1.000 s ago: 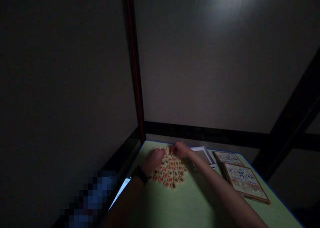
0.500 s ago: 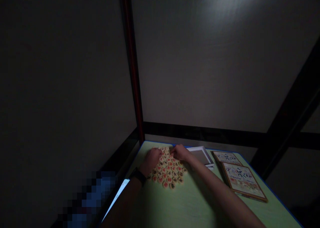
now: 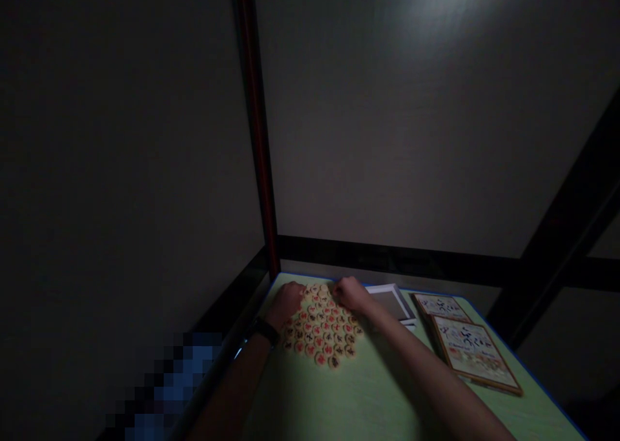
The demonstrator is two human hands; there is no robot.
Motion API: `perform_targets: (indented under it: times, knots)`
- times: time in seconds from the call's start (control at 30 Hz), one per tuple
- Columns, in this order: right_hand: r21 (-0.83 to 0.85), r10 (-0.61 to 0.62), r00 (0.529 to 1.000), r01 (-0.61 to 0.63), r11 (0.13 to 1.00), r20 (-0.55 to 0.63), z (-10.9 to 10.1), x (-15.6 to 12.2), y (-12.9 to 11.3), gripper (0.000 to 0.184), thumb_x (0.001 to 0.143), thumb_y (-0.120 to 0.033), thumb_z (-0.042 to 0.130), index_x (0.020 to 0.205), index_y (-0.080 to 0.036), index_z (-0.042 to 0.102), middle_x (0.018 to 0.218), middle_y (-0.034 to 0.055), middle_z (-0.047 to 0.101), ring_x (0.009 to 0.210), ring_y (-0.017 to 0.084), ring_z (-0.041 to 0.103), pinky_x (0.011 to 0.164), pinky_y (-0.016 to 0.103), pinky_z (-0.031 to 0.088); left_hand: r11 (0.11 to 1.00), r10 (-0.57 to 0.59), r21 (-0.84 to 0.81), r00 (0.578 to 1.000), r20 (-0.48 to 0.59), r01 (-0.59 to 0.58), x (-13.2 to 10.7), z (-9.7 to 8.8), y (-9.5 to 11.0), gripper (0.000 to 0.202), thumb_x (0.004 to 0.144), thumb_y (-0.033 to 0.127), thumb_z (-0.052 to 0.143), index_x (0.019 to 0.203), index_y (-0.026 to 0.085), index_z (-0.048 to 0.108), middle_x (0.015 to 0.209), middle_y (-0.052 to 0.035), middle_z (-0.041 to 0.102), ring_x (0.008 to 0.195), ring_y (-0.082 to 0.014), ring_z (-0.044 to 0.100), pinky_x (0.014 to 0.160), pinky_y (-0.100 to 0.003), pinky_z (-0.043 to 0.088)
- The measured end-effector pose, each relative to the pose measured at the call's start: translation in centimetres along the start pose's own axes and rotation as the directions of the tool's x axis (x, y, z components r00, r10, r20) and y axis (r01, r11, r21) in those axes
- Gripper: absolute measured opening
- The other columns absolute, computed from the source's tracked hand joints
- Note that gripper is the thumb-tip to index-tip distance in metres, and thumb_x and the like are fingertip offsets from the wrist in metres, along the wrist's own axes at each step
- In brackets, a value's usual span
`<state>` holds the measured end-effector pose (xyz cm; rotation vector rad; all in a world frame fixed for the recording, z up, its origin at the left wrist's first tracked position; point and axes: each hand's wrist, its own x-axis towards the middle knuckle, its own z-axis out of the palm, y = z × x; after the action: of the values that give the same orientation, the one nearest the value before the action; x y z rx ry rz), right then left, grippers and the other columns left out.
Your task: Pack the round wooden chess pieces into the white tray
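Observation:
Several round cream game discs with red and black characters lie packed flat in a cluster on a pale green table. My left hand, with a dark watch on its wrist, rests against the cluster's left far edge, fingers curled over the discs. My right hand sits at the cluster's far right edge, fingers bent and pinched down on the discs. What each hand grips, if anything, is hidden in the dim light.
A white shallow tray stands just right of my right hand. Two printed boards with wooden frames lie further right. A dark post rises at the table's far left corner, walls close behind. A blurred patch is at the lower left.
My left hand has slid left and away from the middle of the cluster to its left edge, uncovering more discs. My right hand has barely moved. The view has shifted slightly.

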<state>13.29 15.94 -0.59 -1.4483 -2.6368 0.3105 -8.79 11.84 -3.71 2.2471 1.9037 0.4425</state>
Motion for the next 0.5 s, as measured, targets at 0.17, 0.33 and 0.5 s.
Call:
perform_targets:
  times: [0.17,0.33,0.5]
  knots:
    - [-0.046,-0.093,0.993,0.09,0.995,-0.074,-0.4,1.2,-3.1,0.028,0.081,-0.014,0.055,0.099,-0.019,0.076,0.106,0.012,0.074,0.095,0.024,0.069,0.075,0.026,0.045,1.0,-0.019,-0.01,0.999,-0.043,0.019,0.2,0.2,-0.2,0.033,0.085,0.01,0.048,0.109,0.012,0.07,0.113,-0.0142,0.069,0.11,-0.0232,0.061,0.101,-0.034,0.044]
    - [-0.078,-0.224,0.972,0.218,0.973,-0.076,0.0,2.5,-6.0,0.034,0.082,-0.018,0.057,0.111,-0.024,0.074,0.115,0.0111,0.07,0.104,0.024,0.066,0.082,0.027,0.047,0.999,-0.024,-0.034,0.997,-0.071,0.022,0.3,0.0,-0.8,0.027,0.082,0.009,0.049,0.095,0.012,0.072,0.103,-0.0137,0.071,0.102,-0.0232,0.063,0.096,-0.033,0.046]
    - [-0.1,-0.305,0.951,0.3,0.949,-0.041,0.9,3.7,-6.6,0.037,0.081,-0.013,0.056,0.111,-0.023,0.075,0.112,0.0119,0.071,0.107,0.024,0.065,0.086,0.027,0.047,0.995,-0.082,-0.07,0.991,-0.103,0.075,0.3,-0.7,-1.9,0.03,0.084,0.008,0.045,0.098,0.012,0.071,0.101,-0.0125,0.072,0.097,-0.0219,0.065,0.089,-0.032,0.049]
